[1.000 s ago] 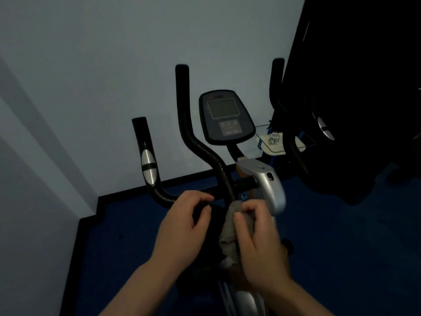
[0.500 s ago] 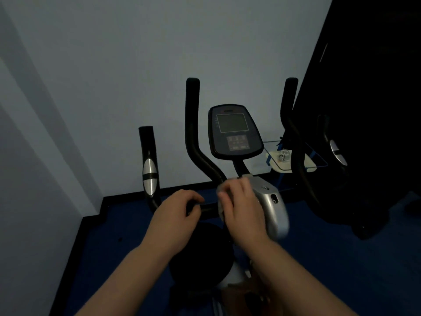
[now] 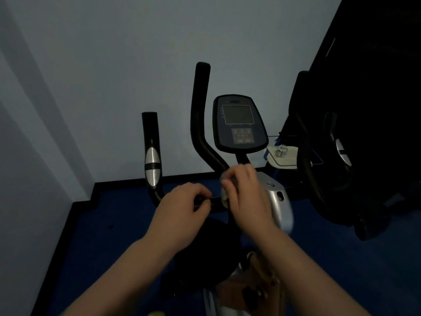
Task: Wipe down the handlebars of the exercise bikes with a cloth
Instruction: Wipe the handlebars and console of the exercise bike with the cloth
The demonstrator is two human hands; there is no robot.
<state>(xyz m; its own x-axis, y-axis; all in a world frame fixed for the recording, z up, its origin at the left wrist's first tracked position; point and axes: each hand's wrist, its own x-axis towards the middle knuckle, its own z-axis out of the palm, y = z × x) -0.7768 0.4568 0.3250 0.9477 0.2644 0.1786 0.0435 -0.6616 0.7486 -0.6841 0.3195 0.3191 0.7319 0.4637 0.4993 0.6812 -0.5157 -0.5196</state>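
An exercise bike stands in front of me in dim light. Its black handlebar (image 3: 200, 115) rises left of the console (image 3: 239, 124), and a shorter grip with a silver pulse sensor (image 3: 152, 165) stands further left. My left hand (image 3: 182, 213) is closed around the horizontal crossbar (image 3: 215, 202). My right hand (image 3: 246, 192) presses a grey cloth (image 3: 224, 195) around the base of the tall handlebar, beside the silver stem housing (image 3: 276, 197). Most of the cloth is hidden under my fingers.
A right handlebar (image 3: 303, 142) and another dark machine (image 3: 364, 156) crowd the right side. A small glass shelf with a metal object (image 3: 282, 153) sits behind the console. The pale wall (image 3: 114, 76) is close ahead, and blue floor (image 3: 109, 224) lies below.
My right hand with the cloth has moved up from below the crossbar to the base of the tall handlebar. My left hand has stayed on the crossbar. My head has tilted slightly.
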